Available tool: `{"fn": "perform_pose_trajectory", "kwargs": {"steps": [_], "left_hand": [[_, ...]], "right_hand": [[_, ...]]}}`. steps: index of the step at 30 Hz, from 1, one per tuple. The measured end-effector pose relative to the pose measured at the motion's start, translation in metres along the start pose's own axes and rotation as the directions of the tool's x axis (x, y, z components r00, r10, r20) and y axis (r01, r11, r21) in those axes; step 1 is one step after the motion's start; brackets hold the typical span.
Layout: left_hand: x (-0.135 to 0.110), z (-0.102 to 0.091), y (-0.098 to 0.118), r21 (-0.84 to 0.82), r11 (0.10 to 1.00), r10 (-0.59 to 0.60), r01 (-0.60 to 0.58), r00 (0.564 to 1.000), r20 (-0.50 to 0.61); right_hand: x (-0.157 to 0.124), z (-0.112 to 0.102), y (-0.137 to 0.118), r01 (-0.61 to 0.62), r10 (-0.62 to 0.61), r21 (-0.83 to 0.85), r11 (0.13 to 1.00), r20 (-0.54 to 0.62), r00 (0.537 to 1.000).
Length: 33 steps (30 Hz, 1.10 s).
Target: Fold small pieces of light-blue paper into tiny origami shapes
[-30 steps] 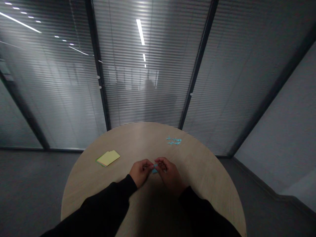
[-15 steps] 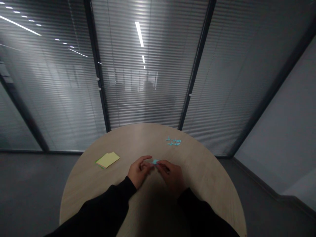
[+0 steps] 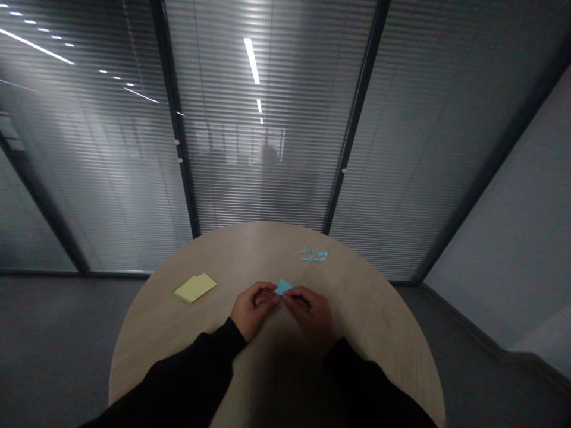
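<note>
A small folded piece of blue paper (image 3: 284,287) is pinched between my two hands near the middle of the round table. My left hand (image 3: 253,306) grips its left side between thumb and forefinger. From the other side, my right hand (image 3: 311,315) holds the lower right edge with its fingertips. A flat pointed face of the paper shows above the fingers; its lower part is hidden by them. Beyond my right hand lie several small folded blue paper pieces (image 3: 317,256), grouped in rows.
To the left on the wooden table (image 3: 151,339) lies a stack of yellow paper sheets (image 3: 196,288), with green and pinkish edges peeking out beneath. Glass partitions with blinds (image 3: 267,178) stand behind the table's far edge. A pale wall (image 3: 513,238) rises on the right.
The blue paper has turned up between my fingers and shows a larger, pointed face. My left forefinger has curled in from its stretched position to meet the paper.
</note>
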State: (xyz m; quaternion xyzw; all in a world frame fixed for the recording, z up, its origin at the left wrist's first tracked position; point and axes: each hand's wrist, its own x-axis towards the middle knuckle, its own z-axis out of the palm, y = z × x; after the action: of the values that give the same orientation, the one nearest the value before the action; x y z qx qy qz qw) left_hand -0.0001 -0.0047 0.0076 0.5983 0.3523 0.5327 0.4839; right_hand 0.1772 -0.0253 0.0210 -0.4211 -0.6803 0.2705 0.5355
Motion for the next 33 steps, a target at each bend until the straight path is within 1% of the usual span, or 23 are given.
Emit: {"fn": "perform_pose_trajectory", "kwargs": {"steps": [5, 10, 15, 20, 22, 26, 29, 33], "left_hand": [[0.0, 0.001, 0.003, -0.024, 1.0, 0.012, -0.012, 1.0, -0.023], [-0.001, 0.002, 0.001, -0.016, 1.0, -0.019, 0.018, 0.999, -0.032], [0.0, 0.003, 0.001, 0.011, 1.0, -0.024, 0.025, 0.997, -0.068], [0.0, 0.007, 0.002, -0.1, 0.993, -0.078, 0.07, 0.994, -0.078], [0.0, 0.009, 0.002, -0.153, 0.983, -0.114, 0.102, 0.991, -0.074], [-0.001, 0.01, 0.0, -0.245, 0.956, -0.173, 0.163, 0.985, -0.022], [-0.001, 0.009, -0.002, -0.239, 0.957, -0.172, 0.163, 0.985, -0.016], [-0.001, 0.009, -0.002, -0.225, 0.963, -0.157, 0.149, 0.987, -0.019]], "right_hand": [[0.0, 0.003, 0.006, -0.051, 0.051, 0.044, 0.998, 0.005, 0.999], [0.0, 0.005, 0.011, -0.111, 0.11, 0.085, 0.99, 0.012, 0.994], [0.0, 0.008, 0.011, -0.129, 0.13, 0.116, 0.985, -0.004, 0.992], [-0.001, 0.012, 0.008, -0.131, 0.136, 0.123, 0.984, -0.03, 0.99], [-0.001, 0.012, 0.008, -0.115, 0.119, 0.095, 0.989, -0.041, 0.992], [-0.001, 0.013, 0.01, -0.078, 0.075, -0.021, 0.997, -0.089, 0.993], [-0.001, 0.012, 0.012, -0.051, 0.04, -0.089, 0.995, -0.12, 0.992], [-0.002, 0.011, 0.012, -0.023, 0.009, -0.124, 0.992, -0.107, 0.994]]}}
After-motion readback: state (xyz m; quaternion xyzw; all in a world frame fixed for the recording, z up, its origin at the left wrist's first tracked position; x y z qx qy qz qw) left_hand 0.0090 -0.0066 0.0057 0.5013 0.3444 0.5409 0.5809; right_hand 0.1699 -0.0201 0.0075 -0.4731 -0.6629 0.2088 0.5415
